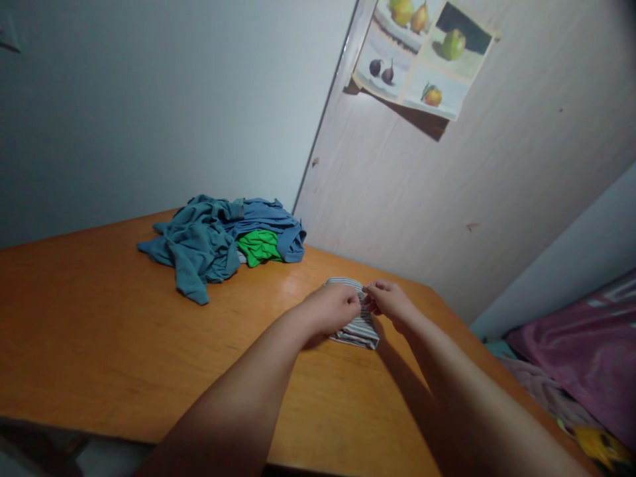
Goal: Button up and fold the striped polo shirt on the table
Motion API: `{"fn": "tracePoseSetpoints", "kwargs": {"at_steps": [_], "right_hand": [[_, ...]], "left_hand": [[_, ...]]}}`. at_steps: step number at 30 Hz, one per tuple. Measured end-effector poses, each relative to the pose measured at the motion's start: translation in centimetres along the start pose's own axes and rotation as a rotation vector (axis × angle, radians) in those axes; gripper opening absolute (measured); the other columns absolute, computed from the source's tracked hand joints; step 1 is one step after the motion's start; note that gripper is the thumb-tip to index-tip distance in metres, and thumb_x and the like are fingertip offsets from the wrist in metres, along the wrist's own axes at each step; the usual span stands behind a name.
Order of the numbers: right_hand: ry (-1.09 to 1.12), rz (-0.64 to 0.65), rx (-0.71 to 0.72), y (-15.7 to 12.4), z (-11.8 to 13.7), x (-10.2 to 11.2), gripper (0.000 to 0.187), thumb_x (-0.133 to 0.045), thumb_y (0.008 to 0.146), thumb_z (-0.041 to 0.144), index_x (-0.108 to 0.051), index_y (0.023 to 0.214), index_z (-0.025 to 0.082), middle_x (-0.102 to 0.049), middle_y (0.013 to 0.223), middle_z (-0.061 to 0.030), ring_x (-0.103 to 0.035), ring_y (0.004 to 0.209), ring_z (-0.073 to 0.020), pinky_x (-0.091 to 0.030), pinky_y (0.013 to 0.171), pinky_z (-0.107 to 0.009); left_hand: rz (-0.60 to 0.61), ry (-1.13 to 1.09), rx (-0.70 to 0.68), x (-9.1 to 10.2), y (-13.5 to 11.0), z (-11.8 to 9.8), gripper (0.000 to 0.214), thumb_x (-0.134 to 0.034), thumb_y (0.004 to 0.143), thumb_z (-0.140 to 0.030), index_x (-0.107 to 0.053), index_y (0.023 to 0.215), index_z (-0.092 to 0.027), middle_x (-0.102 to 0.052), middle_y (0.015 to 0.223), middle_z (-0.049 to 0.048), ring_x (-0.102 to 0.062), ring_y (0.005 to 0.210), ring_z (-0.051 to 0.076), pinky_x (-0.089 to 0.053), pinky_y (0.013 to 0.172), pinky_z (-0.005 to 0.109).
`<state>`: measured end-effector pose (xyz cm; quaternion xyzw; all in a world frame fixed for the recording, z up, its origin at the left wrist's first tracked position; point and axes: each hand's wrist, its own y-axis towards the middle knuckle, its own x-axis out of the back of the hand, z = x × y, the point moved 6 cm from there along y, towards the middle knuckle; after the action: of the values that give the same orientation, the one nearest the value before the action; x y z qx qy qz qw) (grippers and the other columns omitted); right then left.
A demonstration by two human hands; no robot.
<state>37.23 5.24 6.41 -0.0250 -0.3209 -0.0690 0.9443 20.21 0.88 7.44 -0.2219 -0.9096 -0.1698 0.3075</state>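
Observation:
A small folded striped garment (355,331), grey and white, lies on the wooden table (238,371) in front of me. Over its left part is my left hand (332,308), closed with the fingers curled down onto the fabric. My right hand (390,301) is at the garment's upper right edge, fingers bent and thumb and fingertips pinched against the cloth. The two hands nearly meet. Much of the garment's middle and the left fingertips are hidden by my left hand.
At the table's back left is a loose heap: a teal garment (203,245), a blue garment (265,218) and a green cloth (259,247). A wall and a wooden panel with a fruit print (422,56) stand behind. Pink fabric (581,351) lies beyond the right edge.

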Motion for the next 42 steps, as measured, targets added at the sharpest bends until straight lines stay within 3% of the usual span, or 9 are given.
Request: {"fn": "tracePoseSetpoints", "kwargs": {"at_steps": [2, 5, 10, 14, 19, 27, 36, 39, 42], "right_hand": [[0.029, -0.036, -0.005, -0.9, -1.2, 1.3, 0.015, -0.051, 0.088, 0.028, -0.055, 0.077, 0.019, -0.060, 0.061, 0.0016, -0.052, 0.047, -0.0089, -0.037, 0.045, -0.019], [0.065, -0.050, -0.013, -2.6, -3.2, 2.2, 0.011, -0.054, 0.083, 0.029, -0.057, 0.083, 0.019, -0.060, 0.065, 0.0015, -0.052, 0.050, -0.0096, -0.037, 0.046, -0.020], [0.076, 0.068, 0.051, -5.1, -5.6, 1.6, 0.035, -0.061, 0.073, 0.026, -0.058, 0.107, 0.017, -0.063, 0.076, -0.0003, -0.057, 0.061, -0.0135, -0.043, 0.054, -0.024], [-0.091, 0.224, 0.256, -6.7, -5.8, 0.4, 0.064, -0.066, 0.074, 0.029, -0.052, 0.136, 0.019, -0.066, 0.108, -0.0073, -0.062, 0.081, -0.0175, -0.050, 0.071, -0.030], [-0.516, 0.105, 0.387, -7.7, -5.0, -0.2, 0.075, -0.065, 0.081, 0.037, -0.043, 0.150, 0.018, -0.063, 0.124, -0.0130, -0.062, 0.105, -0.0260, -0.047, 0.091, -0.037], [-0.743, -0.055, 0.462, -7.0, -4.9, 0.0, 0.049, -0.051, 0.086, 0.019, -0.058, 0.134, 0.021, -0.069, 0.124, -0.0102, -0.064, 0.110, -0.0252, -0.045, 0.089, -0.032], [-0.672, -0.125, 0.482, -4.9, -7.3, 5.2, 0.028, -0.052, 0.089, 0.024, -0.070, 0.109, 0.022, -0.073, 0.100, -0.0067, -0.064, 0.093, -0.0213, -0.043, 0.077, -0.029], [-0.612, -0.092, 0.392, -4.2, -8.5, 5.6, 0.035, -0.052, 0.089, 0.026, -0.068, 0.119, 0.022, -0.073, 0.112, -0.0082, -0.065, 0.100, -0.0230, -0.046, 0.082, -0.032], [-0.498, -0.271, 0.285, -4.6, -8.5, 6.8, 0.041, -0.049, 0.087, 0.022, -0.067, 0.123, 0.020, -0.070, 0.121, -0.0113, -0.064, 0.109, -0.0248, -0.047, 0.091, -0.036]], "left_hand": [[-0.175, 0.219, 0.030, 1.4, 0.6, 1.3, 0.018, -0.049, 0.088, -0.025, -0.067, 0.085, -0.021, -0.069, 0.085, 0.0052, -0.061, 0.078, 0.021, -0.042, 0.067, 0.030], [-0.260, 0.431, 0.051, 1.7, 1.2, 2.7, 0.026, -0.047, 0.086, -0.016, -0.067, 0.101, -0.024, -0.072, 0.100, 0.0074, -0.065, 0.092, 0.024, -0.046, 0.075, 0.032], [-0.149, 0.558, -0.097, -0.7, 1.4, 3.1, 0.038, -0.049, 0.080, -0.006, -0.062, 0.112, -0.024, -0.066, 0.116, 0.0086, -0.061, 0.108, 0.025, -0.048, 0.089, 0.035], [-0.081, 0.597, -0.142, -1.8, 1.3, 3.3, 0.036, -0.050, 0.081, -0.007, -0.062, 0.110, -0.024, -0.061, 0.120, 0.0091, -0.057, 0.114, 0.026, -0.048, 0.094, 0.039], [-0.049, 0.606, -0.147, -1.9, 1.6, 4.1, 0.032, -0.052, 0.080, -0.009, -0.065, 0.105, -0.024, -0.060, 0.117, 0.0080, -0.055, 0.112, 0.025, -0.046, 0.096, 0.038], [-0.051, 0.631, -0.210, -1.9, 1.0, 2.9, 0.020, -0.057, 0.082, -0.018, -0.070, 0.095, -0.024, -0.062, 0.114, 0.0082, -0.050, 0.116, 0.028, -0.040, 0.100, 0.040], [0.154, 0.440, -0.398, -6.8, -1.1, -2.8, 0.019, -0.053, 0.088, -0.024, -0.071, 0.081, -0.024, -0.072, 0.092, 0.0045, -0.061, 0.092, 0.024, -0.037, 0.097, 0.044], [-0.020, 0.300, -0.267, -4.5, 0.3, -1.3, 0.020, -0.053, 0.088, -0.024, -0.073, 0.093, -0.025, -0.074, 0.096, 0.0024, -0.063, 0.094, 0.021, -0.042, 0.093, 0.036], [-0.293, 0.171, -0.072, -0.9, 1.8, 2.2, 0.025, -0.050, 0.089, -0.021, -0.071, 0.102, -0.021, -0.073, 0.106, 0.0051, -0.064, 0.098, 0.020, -0.046, 0.086, 0.030]]}}
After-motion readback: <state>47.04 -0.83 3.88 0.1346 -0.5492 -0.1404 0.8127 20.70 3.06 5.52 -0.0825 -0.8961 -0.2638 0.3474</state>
